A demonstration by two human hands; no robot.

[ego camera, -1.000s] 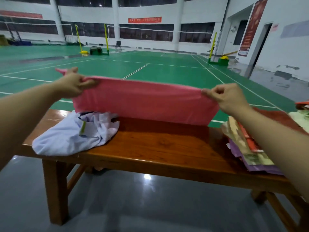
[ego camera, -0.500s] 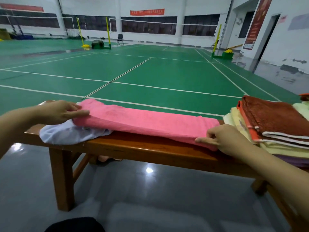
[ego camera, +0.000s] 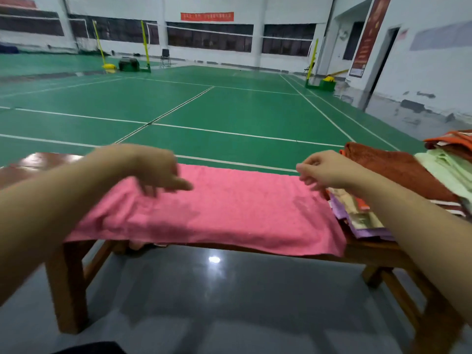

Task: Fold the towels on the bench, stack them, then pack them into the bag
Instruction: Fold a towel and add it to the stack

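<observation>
A pink towel point(ego camera: 229, 210) lies flat along the wooden bench point(ego camera: 38, 159), its near edge hanging slightly over the front. My left hand point(ego camera: 158, 172) hovers over the towel's left part, blurred, fingers stretched out and holding nothing. My right hand point(ego camera: 324, 169) hangs above the towel's right end with loosely curled fingers, also holding nothing. At the bench's right end sits a stack of folded towels: a rust-brown one point(ego camera: 396, 169) on top, purple and patterned ones point(ego camera: 362, 223) beneath.
Pale green point(ego camera: 449, 172) and orange point(ego camera: 457, 140) cloths lie at the far right. The bench's left leg point(ego camera: 66, 284) stands on a grey glossy floor point(ego camera: 217, 302). Behind the bench lies a green badminton court point(ego camera: 229, 111).
The pink towel went from held up, to a narrow strip, to lying wider across the bench. Both hands have let go of its ends and lifted above it. The white cloth is covered.
</observation>
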